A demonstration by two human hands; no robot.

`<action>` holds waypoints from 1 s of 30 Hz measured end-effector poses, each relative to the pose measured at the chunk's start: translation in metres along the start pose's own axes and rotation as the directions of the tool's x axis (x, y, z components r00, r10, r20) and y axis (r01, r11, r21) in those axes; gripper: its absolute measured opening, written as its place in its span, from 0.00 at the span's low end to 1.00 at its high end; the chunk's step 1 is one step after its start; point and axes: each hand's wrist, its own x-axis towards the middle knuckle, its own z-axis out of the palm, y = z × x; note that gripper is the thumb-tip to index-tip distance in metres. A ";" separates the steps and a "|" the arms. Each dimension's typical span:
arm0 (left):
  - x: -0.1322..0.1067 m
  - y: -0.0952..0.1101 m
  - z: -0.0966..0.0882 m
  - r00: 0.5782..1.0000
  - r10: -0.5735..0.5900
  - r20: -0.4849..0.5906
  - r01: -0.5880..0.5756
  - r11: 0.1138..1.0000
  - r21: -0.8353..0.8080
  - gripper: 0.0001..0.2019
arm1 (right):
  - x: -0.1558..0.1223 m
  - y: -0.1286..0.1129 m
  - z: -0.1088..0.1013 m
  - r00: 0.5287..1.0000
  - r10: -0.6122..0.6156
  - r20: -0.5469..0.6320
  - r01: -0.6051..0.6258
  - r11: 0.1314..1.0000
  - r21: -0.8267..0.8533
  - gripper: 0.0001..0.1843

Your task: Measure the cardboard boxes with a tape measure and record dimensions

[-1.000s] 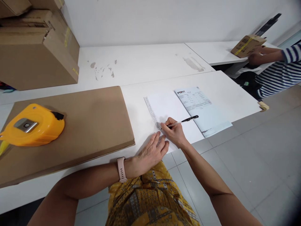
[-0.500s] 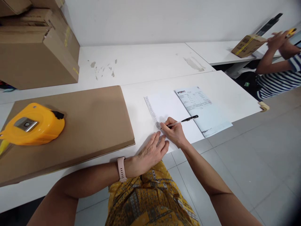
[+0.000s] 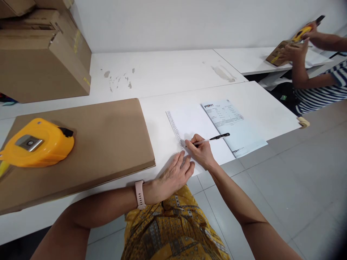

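Note:
A black-and-clear pen (image 3: pixel 220 136) is held in my right hand (image 3: pixel 200 151), its tip on a white sheet of paper (image 3: pixel 188 117). Small handwriting runs in a narrow column down the sheet's left edge, ending near the pen tip. My left hand (image 3: pixel 177 171) lies with fingers stretched out across the sheet's lower left corner, just beside the right hand. Right of the sheet is a pale blue printed booklet (image 3: pixel 238 130) with a logo at top and bottom; the two touch or overlap slightly.
On the left, a flat cardboard box (image 3: pixel 114 133) bears a yellow tape dispenser or tape measure (image 3: pixel 40 142); which one I cannot tell. Cardboard boxes (image 3: pixel 40 65) stack behind it. At the far right, a person in a striped shirt (image 3: pixel 320 90) handles a small box (image 3: pixel 278 54) with a yellow tool.
My pen has shifted very slightly; both my hands stay in place. The person at the right has brought one hand onto the small box and moved the yellow tool left, above it.

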 end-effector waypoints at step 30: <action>0.001 0.001 0.005 1.000 -0.003 -0.003 0.003 1.000 -0.002 0.22 | 0.002 0.000 -0.005 0.999 0.032 0.013 -0.033 0.996 0.084 0.17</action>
